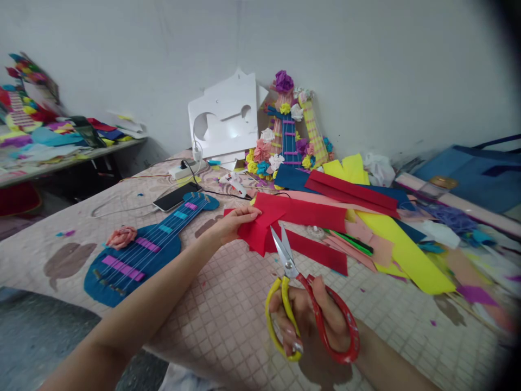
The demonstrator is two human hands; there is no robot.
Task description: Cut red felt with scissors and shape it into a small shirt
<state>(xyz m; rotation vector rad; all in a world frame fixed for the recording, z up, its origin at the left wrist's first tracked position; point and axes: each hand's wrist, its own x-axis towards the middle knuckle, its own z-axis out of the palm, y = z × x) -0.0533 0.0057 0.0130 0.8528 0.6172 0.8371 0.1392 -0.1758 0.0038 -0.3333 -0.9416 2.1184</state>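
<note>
red paper (254, 234): small pc, raised | scissors (290, 269): yel/red hdls, blades open, tips at paper

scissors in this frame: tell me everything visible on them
The scissors have shiny metal blades, one yellow handle loop and one red, plastic by the look. The blades stand slightly apart, tips pointing away from the person at the lower edge of the red sheet that the left hand pinches. The right hand grips them with fingers through both loops, above the checked tablecloth; whether they touch the sheet is unclear.
</note>
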